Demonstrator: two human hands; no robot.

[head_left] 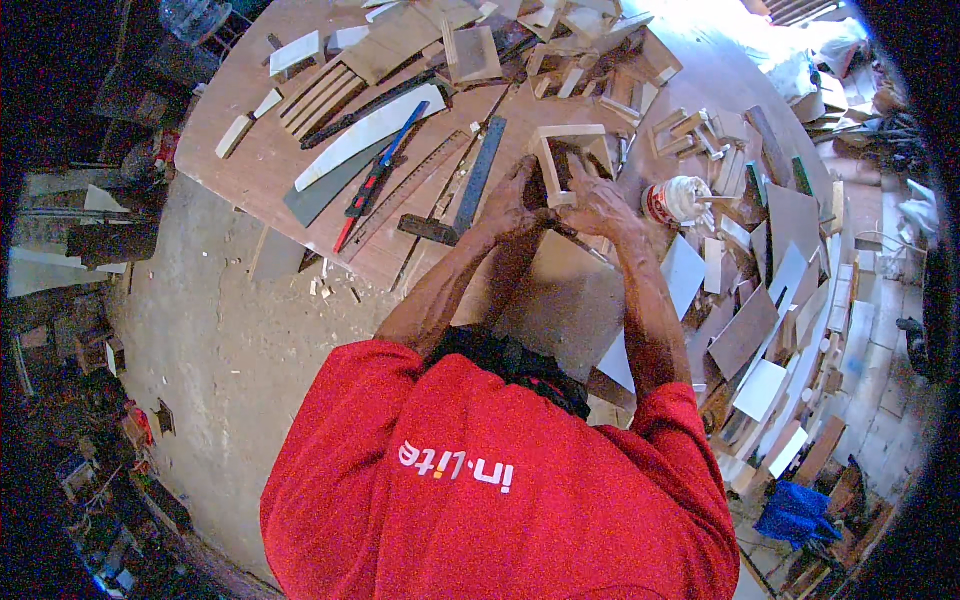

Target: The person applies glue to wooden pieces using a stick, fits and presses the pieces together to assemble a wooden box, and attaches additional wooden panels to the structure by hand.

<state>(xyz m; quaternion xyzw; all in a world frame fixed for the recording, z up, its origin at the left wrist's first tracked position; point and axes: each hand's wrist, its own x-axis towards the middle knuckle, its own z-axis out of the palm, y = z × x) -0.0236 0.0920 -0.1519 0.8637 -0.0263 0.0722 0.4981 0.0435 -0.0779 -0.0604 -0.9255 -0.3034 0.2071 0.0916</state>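
At the table's near edge, both my hands are on a small open wooden box point(577, 134) made of pale boards. My left hand point(512, 205) grips its left side, with the fingers partly hidden behind it. My right hand point(598, 207) closes on the near right corner, its fingers reaching inside the frame. Just left of my left hand lies a try square with a dark wooden stock point(428, 229) and a blue-grey blade point(481, 172). Right of my right hand stands a white tub point(676, 201) with a red label and a stick across its mouth.
Left on the table point(225, 130) lie a ruler point(408, 190), a long red, black and blue tool point(375, 185) and a white curved board point(365, 138). Several wooden frames point(560, 75) pile up at the back. Offcuts point(745, 325) crowd the right side. A blue cloth point(797, 513) lies lower right.
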